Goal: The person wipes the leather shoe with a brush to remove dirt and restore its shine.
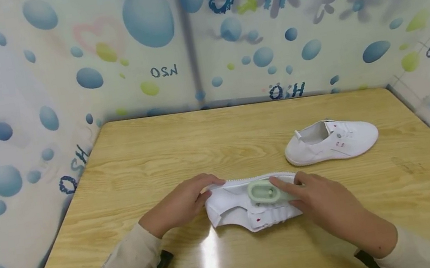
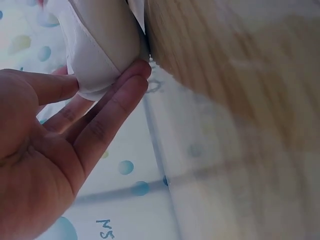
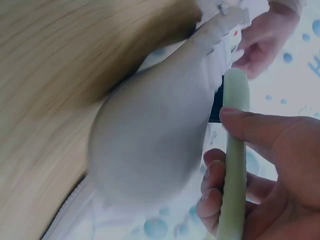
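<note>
A white lace-up shoe (image 1: 226,203) is tipped on its side near the middle of the table, its opening facing me and its sole edge turned away. My left hand (image 1: 180,204) grips the heel, thumb on one side and fingers on the other, as the left wrist view shows at the heel (image 2: 100,45). In my right hand (image 1: 329,205) is a light green brush (image 1: 264,192) with an oval hollow in its end, held along the shoe's side. Its long handle (image 3: 234,170) lies between thumb and curled fingers in the right wrist view. Bristles are hidden.
A second white shoe (image 1: 331,140) stands upright at the back right, toe pointing right. The wooden table (image 1: 182,144) meets a back wall (image 1: 207,59) and side walls printed with blue and green bubbles. Light glares off the tabletop before the held shoe.
</note>
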`<move>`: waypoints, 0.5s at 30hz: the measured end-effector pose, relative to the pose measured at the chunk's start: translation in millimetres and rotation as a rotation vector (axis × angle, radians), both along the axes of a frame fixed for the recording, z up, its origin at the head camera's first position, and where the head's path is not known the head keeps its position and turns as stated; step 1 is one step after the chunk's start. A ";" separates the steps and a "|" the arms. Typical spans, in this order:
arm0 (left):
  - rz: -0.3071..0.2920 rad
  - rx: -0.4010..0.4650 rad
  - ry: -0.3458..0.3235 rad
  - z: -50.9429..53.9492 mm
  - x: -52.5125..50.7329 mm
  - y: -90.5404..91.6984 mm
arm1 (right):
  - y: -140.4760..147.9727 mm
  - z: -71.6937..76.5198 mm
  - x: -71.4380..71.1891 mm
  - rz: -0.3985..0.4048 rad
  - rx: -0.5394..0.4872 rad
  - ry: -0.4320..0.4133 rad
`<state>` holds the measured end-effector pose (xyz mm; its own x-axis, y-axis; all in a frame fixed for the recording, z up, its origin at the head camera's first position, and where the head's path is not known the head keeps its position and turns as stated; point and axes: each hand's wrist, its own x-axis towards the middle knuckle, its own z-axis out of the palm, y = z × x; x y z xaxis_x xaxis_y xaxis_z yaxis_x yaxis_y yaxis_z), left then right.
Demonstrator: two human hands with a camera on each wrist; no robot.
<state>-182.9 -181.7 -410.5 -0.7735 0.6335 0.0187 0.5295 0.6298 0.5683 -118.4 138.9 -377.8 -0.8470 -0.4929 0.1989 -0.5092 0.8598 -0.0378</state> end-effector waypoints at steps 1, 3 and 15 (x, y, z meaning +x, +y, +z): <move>0.002 -0.001 0.006 0.4 0.5 0.6 | 6.4 0.8 1.5 -0.009 -0.009 0.003; 0.008 0.000 0.018 1.0 1.5 1.7 | 18.2 1.5 4.5 -0.023 -0.024 0.006; 0.169 0.015 -0.056 0.0 -6.8 -13.3 | 72.0 -4.4 7.4 -0.106 -0.385 -0.307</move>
<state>-189.7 -195.0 -410.5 -0.8691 0.4943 -0.0190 0.3842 0.6986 0.6036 -111.0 210.9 -382.2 -0.9366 -0.3406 0.0827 -0.3350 0.8006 -0.4968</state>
